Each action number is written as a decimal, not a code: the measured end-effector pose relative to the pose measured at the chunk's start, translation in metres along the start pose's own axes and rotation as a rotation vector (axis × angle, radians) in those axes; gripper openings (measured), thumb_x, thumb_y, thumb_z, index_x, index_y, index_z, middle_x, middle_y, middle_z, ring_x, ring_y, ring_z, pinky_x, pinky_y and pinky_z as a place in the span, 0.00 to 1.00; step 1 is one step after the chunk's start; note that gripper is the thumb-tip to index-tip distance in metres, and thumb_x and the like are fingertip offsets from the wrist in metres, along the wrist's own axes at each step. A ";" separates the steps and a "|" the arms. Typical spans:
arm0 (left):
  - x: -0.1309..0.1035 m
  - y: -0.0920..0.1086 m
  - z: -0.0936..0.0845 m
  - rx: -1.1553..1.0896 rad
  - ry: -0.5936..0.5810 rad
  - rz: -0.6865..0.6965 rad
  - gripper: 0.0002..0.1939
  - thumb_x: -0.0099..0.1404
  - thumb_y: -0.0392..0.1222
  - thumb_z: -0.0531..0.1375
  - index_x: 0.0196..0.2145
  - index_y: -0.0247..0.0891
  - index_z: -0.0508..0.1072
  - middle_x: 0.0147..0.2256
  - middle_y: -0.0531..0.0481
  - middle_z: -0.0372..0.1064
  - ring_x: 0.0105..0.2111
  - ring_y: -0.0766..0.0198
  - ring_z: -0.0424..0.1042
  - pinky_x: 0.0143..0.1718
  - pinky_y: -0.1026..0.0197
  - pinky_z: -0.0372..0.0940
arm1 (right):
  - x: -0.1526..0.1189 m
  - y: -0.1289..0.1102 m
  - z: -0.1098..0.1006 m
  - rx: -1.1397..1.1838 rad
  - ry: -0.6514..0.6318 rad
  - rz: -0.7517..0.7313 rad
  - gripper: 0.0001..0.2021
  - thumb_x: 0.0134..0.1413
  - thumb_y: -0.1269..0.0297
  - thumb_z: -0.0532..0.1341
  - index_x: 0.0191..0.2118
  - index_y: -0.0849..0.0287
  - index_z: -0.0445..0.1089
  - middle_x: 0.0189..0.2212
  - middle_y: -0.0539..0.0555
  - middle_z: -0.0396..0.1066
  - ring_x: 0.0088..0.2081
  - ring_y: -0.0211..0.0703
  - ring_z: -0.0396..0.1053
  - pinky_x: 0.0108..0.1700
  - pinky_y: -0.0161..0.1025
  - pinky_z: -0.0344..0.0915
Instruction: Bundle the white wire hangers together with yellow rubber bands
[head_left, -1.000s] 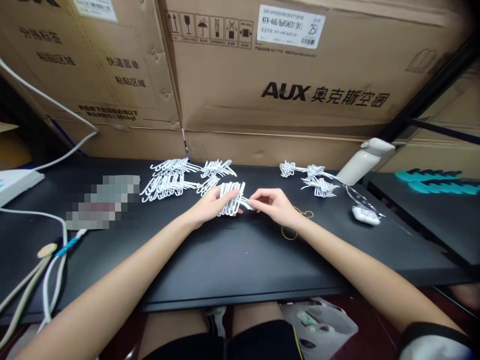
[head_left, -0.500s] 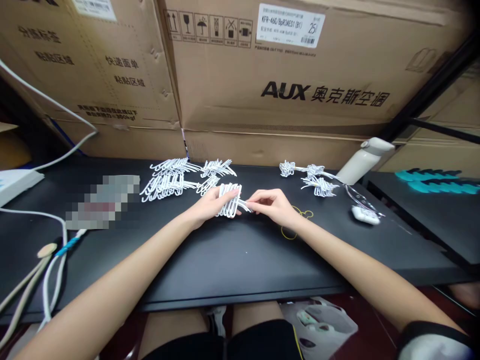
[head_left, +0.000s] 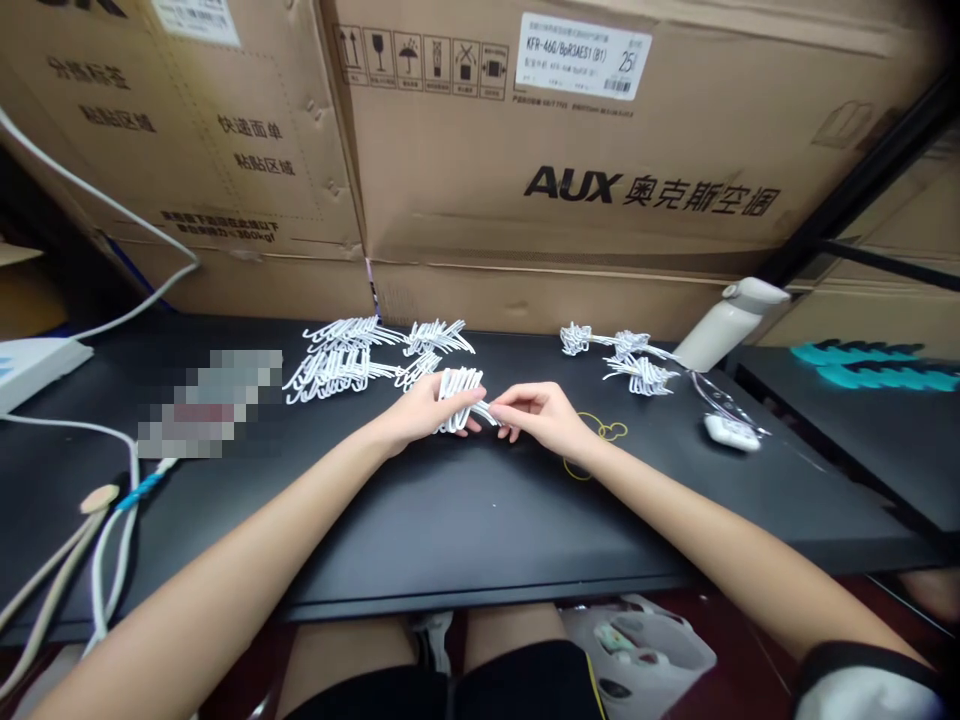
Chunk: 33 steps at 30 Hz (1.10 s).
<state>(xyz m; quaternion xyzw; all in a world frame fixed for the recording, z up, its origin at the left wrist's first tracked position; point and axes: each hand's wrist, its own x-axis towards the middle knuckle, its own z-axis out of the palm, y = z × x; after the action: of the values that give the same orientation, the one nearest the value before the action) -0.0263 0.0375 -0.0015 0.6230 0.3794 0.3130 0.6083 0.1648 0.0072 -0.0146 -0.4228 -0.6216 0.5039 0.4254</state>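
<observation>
My left hand (head_left: pixel 415 410) is closed round a bundle of white cord (head_left: pixel 459 384) folded into several parallel loops, its thumb pressed across the front. From the bundle's right side stick out a few cord ends (head_left: pixel 487 412). The fingers of my right hand (head_left: pixel 546 416) are closed in a pinch at the tips of these ends. Just behind my left hand, further white folded bundles (head_left: pixel 341 370) lie in two rows. More bunched white cords (head_left: pixel 642 374) lie at the back right, some apparently tied in the middle.
Yellow rings (head_left: pixel 579 462) lie by my right wrist on the black table (head_left: pixel 450 530). A white bottle (head_left: pixel 724 325) and a small white case (head_left: pixel 731 431) stand to the right. Cables (head_left: pixel 124 540) run along the left. Large cardboard boxes (head_left: pixel 450 170) close off the back.
The left thumb and the held bundle have shifted very slightly. My right hand keeps its pinch at the cord ends, and the view has tilted a little.
</observation>
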 end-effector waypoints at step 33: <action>0.005 0.021 -0.041 -0.358 0.434 -0.022 0.13 0.59 0.46 0.61 0.38 0.34 0.71 0.38 0.42 0.75 0.27 0.65 0.74 0.23 0.66 0.69 | 0.064 0.014 -0.002 -0.445 -0.033 0.024 0.10 0.45 0.61 0.62 0.24 0.64 0.70 0.20 0.50 0.69 0.22 0.32 0.62 0.25 0.31 0.58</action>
<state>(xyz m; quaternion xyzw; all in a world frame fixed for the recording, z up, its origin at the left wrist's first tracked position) -0.0564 0.0639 0.0215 0.4199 0.4462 0.4947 0.6164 0.1498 0.0706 -0.0221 -0.5052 -0.7192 0.3662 0.3057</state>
